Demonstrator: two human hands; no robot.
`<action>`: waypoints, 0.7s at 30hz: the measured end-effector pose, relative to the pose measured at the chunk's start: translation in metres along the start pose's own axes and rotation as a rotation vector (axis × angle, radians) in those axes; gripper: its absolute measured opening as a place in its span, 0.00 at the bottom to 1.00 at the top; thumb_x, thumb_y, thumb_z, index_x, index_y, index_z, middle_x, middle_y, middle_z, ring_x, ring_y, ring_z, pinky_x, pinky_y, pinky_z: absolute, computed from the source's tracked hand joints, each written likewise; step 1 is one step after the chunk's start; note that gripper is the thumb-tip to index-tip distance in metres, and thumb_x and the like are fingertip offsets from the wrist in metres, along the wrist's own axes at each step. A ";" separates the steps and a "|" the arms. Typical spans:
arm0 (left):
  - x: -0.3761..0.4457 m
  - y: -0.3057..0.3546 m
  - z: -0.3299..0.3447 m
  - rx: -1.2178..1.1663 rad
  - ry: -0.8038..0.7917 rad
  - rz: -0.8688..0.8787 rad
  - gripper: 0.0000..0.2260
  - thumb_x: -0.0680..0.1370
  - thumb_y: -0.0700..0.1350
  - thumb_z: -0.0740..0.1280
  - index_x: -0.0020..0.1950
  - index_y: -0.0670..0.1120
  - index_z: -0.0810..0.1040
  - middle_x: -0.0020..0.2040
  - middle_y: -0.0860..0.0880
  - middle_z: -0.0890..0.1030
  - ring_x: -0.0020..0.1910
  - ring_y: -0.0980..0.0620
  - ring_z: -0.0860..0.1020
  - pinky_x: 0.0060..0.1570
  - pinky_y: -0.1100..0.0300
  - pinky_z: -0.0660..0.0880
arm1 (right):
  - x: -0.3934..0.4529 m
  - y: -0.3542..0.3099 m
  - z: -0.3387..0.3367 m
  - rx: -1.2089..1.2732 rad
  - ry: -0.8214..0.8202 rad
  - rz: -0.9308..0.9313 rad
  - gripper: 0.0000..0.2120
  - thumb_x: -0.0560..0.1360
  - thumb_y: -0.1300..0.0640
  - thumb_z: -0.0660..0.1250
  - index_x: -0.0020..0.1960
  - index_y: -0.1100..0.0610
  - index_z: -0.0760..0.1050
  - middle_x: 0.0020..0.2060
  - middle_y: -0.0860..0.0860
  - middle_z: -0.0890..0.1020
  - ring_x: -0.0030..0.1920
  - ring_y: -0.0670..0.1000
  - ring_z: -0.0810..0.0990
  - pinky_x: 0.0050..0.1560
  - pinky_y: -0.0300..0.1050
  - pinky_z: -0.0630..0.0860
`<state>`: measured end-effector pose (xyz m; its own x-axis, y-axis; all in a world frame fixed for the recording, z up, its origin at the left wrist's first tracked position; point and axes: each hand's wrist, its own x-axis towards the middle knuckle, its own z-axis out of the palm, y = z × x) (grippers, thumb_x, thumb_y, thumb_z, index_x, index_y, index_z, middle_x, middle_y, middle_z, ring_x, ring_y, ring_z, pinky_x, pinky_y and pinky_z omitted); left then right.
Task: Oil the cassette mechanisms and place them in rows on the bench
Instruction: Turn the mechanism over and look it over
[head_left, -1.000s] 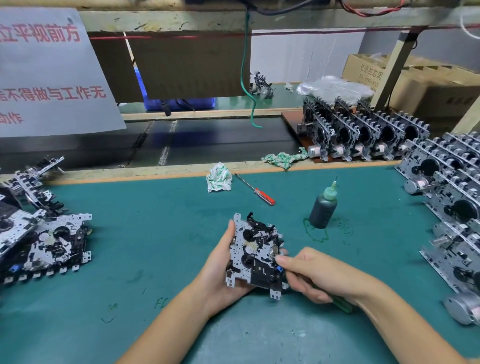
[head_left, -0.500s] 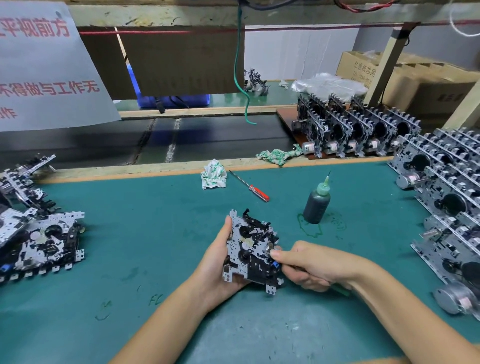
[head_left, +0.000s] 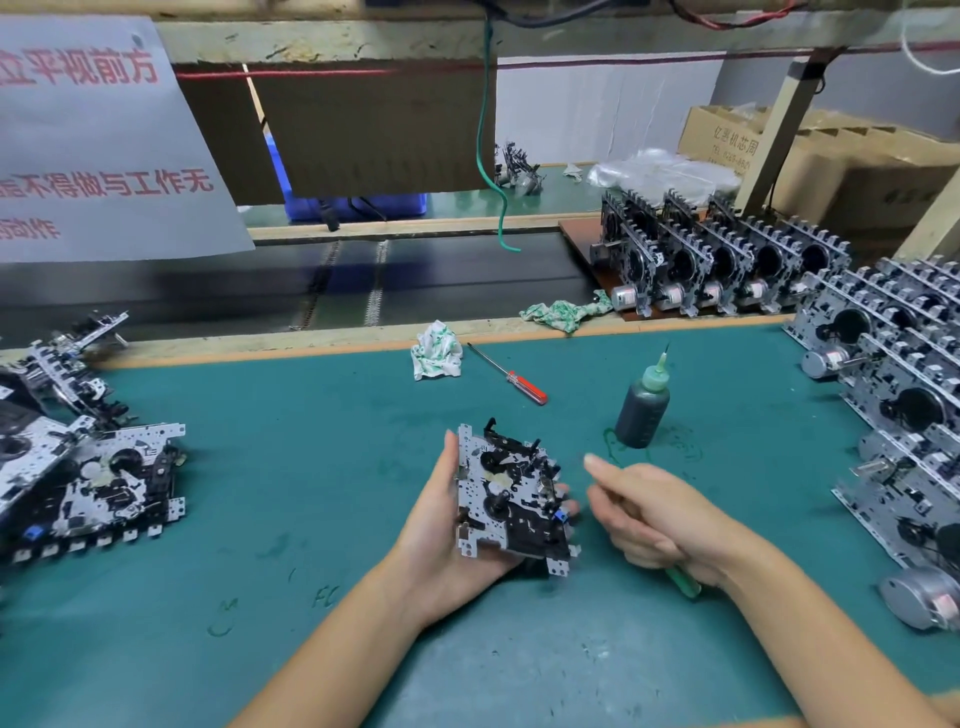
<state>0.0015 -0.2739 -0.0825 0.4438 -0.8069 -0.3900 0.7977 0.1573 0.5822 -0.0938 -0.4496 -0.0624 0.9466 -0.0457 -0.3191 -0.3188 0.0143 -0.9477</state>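
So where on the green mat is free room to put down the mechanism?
Bare mat lies between the left pile and the left hand, and along the near edge. The right rows are crowded; the oil bottle and screwdriver occupy the middle back.

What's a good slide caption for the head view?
Left hand holds a cassette mechanism; right hand grips a green tool near the oil bottle.

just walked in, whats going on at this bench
A person is servicing cassette mechanisms. The left hand holds one mechanism above the green mat; the right hand, gripping a green-handled tool, is just clear of it. An oil bottle stands nearby, with rows of mechanisms on the right.
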 end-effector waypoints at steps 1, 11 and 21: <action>-0.002 0.001 0.000 -0.014 -0.005 0.003 0.37 0.74 0.68 0.52 0.62 0.37 0.77 0.63 0.32 0.75 0.57 0.37 0.79 0.60 0.46 0.72 | 0.000 0.001 -0.001 0.031 0.037 -0.028 0.23 0.74 0.42 0.59 0.26 0.55 0.69 0.13 0.49 0.58 0.15 0.46 0.52 0.20 0.31 0.54; -0.003 0.004 -0.005 -0.050 -0.063 -0.012 0.39 0.69 0.70 0.57 0.61 0.37 0.77 0.64 0.38 0.76 0.61 0.41 0.75 0.73 0.46 0.58 | 0.009 0.000 0.009 -0.191 0.161 -0.208 0.06 0.72 0.63 0.71 0.43 0.59 0.74 0.19 0.45 0.66 0.20 0.43 0.61 0.21 0.31 0.58; -0.002 0.002 -0.007 0.016 -0.101 -0.053 0.38 0.71 0.72 0.52 0.61 0.42 0.79 0.63 0.41 0.78 0.58 0.44 0.79 0.67 0.45 0.67 | 0.013 0.002 0.012 -0.241 0.178 -0.222 0.06 0.70 0.63 0.73 0.40 0.59 0.76 0.20 0.47 0.69 0.21 0.43 0.66 0.25 0.31 0.63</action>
<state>0.0054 -0.2680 -0.0856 0.3567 -0.8673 -0.3473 0.8120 0.1040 0.5743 -0.0814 -0.4381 -0.0682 0.9775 -0.1950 -0.0808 -0.1292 -0.2502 -0.9595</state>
